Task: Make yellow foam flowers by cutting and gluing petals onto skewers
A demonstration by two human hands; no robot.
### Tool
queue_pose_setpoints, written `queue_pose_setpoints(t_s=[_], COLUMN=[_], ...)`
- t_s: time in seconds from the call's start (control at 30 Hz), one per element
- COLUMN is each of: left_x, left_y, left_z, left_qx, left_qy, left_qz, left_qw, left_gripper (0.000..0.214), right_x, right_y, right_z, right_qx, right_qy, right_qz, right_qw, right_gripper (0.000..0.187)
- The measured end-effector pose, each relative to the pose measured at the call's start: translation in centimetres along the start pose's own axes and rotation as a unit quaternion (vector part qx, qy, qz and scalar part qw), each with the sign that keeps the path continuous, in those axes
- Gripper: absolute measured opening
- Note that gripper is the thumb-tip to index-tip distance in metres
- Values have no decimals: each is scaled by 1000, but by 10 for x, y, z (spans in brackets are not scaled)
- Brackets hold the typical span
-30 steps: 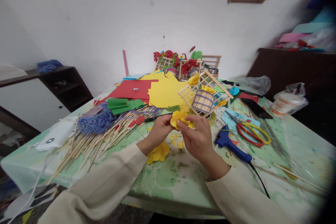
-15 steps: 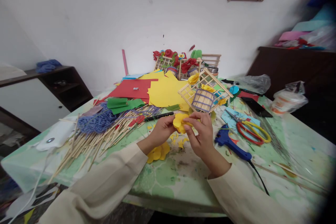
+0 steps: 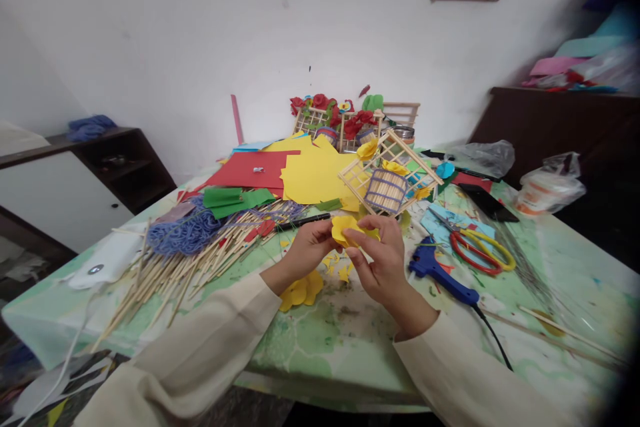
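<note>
Between my two hands, above the table's near middle, is a yellow paper flower [image 3: 345, 228]. My left hand [image 3: 311, 247] pinches it from the left side. My right hand [image 3: 383, 253] grips its right side, thumb below and fingers on the petals. Flat yellow flower cut-outs [image 3: 301, 290] lie on the table beneath my left wrist. Small yellow paper scraps [image 3: 344, 272] are scattered under the flower. Just beyond my hands a stick lattice with a small stick basket [image 3: 387, 191] leans, with yellow flowers on it.
Right of my hand lie a blue glue gun [image 3: 440, 270], scissors [image 3: 483, 250] and a dark phone [image 3: 487, 203]. On the left are wooden sticks [image 3: 165, 280] and blue yarn [image 3: 183, 230]. Yellow sheets [image 3: 315, 177] and red sheets [image 3: 250, 170] lie behind. A white tub [image 3: 545, 193] stands far right.
My right fingers have shifted over the flower's petals, and the flower has turned slightly between my hands. Everything on the table stays where it was.
</note>
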State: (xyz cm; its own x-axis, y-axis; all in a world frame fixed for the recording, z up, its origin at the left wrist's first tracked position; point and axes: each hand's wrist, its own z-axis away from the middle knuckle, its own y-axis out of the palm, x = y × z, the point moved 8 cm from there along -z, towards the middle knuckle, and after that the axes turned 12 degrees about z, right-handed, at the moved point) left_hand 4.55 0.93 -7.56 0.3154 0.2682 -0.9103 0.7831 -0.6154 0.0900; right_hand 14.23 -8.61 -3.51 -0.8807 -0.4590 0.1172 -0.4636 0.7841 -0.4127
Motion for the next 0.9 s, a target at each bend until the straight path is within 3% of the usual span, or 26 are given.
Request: queue_pose_setpoints(t_s=[0.23,0.43,0.57,0.77,0.9], left_x=[8,2,3,6,7], left_y=[-4,-6,-6,-7,-7], left_z=[-1,-1,0,0,0], left_qx=[-15,-29,-34,-36,-38], left_qy=[-17,-5,-3,-10,-14], left_qz=[45,49,52,68,82], left_qw=[999,998,998,997,996], left_gripper=[24,25,25,22,23], right_x=[3,0,0,0,1], right_y=[-5,-7,-4,-5,-3], right_z=[1,3,2,3,2], right_qx=[-15,-29,-18,-20,-13], right_qy=[-6,7,6,3,-4], right_qz=[1,1,10,17,34], right_qw=[1000,1000,1000,1000,999], right_gripper=[19,24,28,20,27])
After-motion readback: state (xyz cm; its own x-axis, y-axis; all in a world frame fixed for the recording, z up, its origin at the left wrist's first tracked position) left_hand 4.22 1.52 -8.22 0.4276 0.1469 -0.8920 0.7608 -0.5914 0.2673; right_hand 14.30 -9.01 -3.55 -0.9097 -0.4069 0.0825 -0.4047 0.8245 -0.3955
